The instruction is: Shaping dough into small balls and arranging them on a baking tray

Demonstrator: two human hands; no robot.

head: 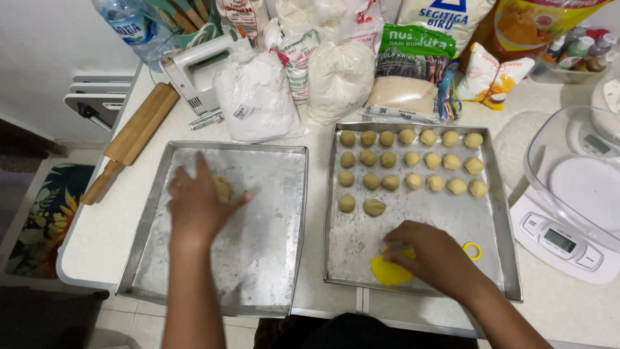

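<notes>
1. I'm pressing my left hand (197,203) flat, fingers spread wide, on a dough lump (223,189) in the left tray (148,213). Lump's peeking out btw my fingers and thumb, upper-middle of tray. Not gripping it, just palm on top.
2. I'm resting my right hand (429,252) in the right tray (497,213), near its front edge. Fingers are curling down onto a yellow scoop (389,271); can't tell if I'm pinching it or only touching. Its ring handle (472,250) is sticking out on the other side of my hand.
3. Dough balls (410,161) are sitting in rows across the back half of the right tray, approx three full rows plus two more balls starting a fourth at the left. They're close but mostly apart, none touching my hand.
4. Both trays are lying side by side on the white bench (103,226), nearly touching.
5. Rolling pin (132,139) is lying at an angle at the bench's left edge, beside the left tray.
6. Hand mixer (200,68) is lying behind the left tray, w/ white flour bags (255,97) next to it.
7. Sugar pack (410,74) etc. are standing behind the right tray.
8. Scale (568,239) w/ clear bowl is sitting right of the right tray.
</notes>
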